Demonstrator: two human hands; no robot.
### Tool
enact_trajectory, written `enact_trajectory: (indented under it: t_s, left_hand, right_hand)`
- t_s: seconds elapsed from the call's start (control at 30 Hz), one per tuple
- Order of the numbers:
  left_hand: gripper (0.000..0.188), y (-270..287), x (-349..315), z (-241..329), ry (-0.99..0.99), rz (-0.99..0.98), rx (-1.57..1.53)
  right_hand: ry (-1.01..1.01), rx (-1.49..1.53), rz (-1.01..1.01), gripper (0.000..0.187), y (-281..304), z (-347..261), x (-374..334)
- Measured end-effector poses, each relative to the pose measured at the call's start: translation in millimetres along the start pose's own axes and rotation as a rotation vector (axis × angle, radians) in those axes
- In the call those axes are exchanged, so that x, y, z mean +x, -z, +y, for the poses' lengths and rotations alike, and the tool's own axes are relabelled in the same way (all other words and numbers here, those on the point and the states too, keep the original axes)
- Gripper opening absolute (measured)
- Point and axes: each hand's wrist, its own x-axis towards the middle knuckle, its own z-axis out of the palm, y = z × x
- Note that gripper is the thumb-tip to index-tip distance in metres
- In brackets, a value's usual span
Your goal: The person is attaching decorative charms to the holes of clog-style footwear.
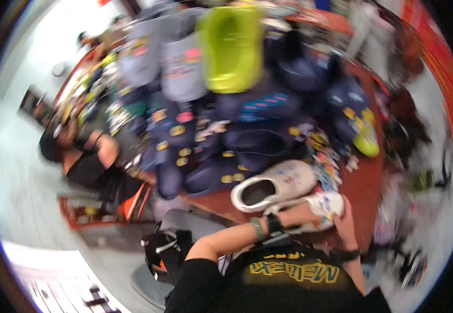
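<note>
At 4 o'clock in the view, both hands are meeting at a white clog [326, 202] near the tabletop [363, 206] edge. The right hand [344, 221] is gripping its toe end, fingers curling around it; the left hand [298, 213] is touching it from the 8 o'clock side, but blur is hiding whether those fingers are clenching. Just beyond, toward 11 o'clock, a second white clog [276, 185] is lying on its sole. Small colourful shoe charms [324, 156] are sitting in a heap at 3 o'clock. Navy clogs [255, 147] are crowding the centre, a lime-green clog [231, 52] is standing at 12, and a co-worker [98, 159] is sitting at 9.
</note>
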Motion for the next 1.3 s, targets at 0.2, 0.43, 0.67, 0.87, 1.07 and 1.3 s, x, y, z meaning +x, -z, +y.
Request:
enact_trajectory:
  t_s: [0.2,0.43,0.67,0.87,1.07,1.3]
  left_hand:
    - [0.051,2.2,-5.4,1.8,-0.041,0.117,0.104]
    - [0.043,-4.1,-9.3,10.4,0.086,0.135,0.085]
    - [0.047,-8.3,-9.0,19.5,0.137,0.133,0.043]
    - [0.045,-6.9,-11.6,18.2,0.109,0.142,0.032]
    - [0.044,-5.0,-13.3,15.8,0.074,0.127,0.053]
    - [0.044,-3.7,-13.9,17.4,0.098,0.140,0.063]
  right_hand:
    - [-0.132,0.015,0.049,0.065,-5.1,-38.2,-15.1]
    - [0.180,-0.722,-0.140,0.023,52.3,-62.9,-7.6]
    - [0.287,-0.746,0.072,0.014,86.7,-39.3,98.5]
    - [0.493,-0.874,0.149,0.016,66.9,-5.3,182.3]
    - [0.208,-0.981,0.021,0.029,54.2,9.6,187.3]
    - [0.408,-1.108,0.074,0.013,56.0,21.2,165.7]
